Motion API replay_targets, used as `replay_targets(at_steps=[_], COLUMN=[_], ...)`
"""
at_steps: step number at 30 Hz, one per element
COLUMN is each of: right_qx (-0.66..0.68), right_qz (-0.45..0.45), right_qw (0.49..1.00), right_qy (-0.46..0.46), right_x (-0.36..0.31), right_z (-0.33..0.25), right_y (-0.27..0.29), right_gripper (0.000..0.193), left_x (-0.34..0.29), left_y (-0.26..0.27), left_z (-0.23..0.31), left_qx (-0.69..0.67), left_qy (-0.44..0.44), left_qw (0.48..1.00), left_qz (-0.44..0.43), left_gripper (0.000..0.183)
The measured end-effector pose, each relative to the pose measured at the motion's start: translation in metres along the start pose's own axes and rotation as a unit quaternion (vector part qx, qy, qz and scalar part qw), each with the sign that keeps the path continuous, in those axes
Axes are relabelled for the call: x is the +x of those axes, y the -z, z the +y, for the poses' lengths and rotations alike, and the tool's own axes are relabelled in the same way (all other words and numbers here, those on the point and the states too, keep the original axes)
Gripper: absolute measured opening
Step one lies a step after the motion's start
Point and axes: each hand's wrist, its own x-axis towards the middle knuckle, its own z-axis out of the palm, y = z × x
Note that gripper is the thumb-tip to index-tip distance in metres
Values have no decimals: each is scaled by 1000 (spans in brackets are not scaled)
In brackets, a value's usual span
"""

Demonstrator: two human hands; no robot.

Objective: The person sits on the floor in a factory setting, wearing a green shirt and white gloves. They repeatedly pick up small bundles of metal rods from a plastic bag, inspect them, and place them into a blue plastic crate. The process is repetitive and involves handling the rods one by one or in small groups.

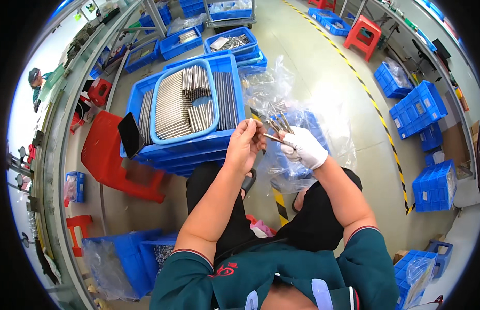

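Note:
My right hand (305,149), in a white glove, is closed around several thin metal rods (279,123). They fan upward out of its fingers, and one points left toward my other hand. My bare left hand (245,144) is closed, its fingers pinched together close to that rod's tip; whatever they hold is too small to make out. Left of my hands, a light-blue tray (154,111) holds tight rows of silvery rods (172,103), with a gap at its right side. It rests on a larger blue crate (234,77) with darker rods (225,101) along its right edge.
A dark phone (130,135) leans at the crate's left corner, beside a red plastic stool (103,150). Clear plastic bags (281,170) cover a blue crate beyond my right hand. More blue bins (418,109) line the right side, past yellow-black floor tape (371,98).

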Motion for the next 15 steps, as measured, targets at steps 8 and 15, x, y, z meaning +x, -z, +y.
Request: replay_targets(at_steps=[8, 15], right_qx=[-141, -195], right_qz=[47, 101], right_qw=[988, 972], right_qy=[49, 87], right_x=[14, 9], right_z=[1, -10], right_y=[-2, 8], right_gripper=[22, 25], left_x=[-2, 0], left_y=[-2, -4], left_z=[-2, 0], left_qx=[30, 27], left_qy=[-19, 4], left_qw=[999, 1000], left_qz=[10, -13], left_gripper=[19, 19])
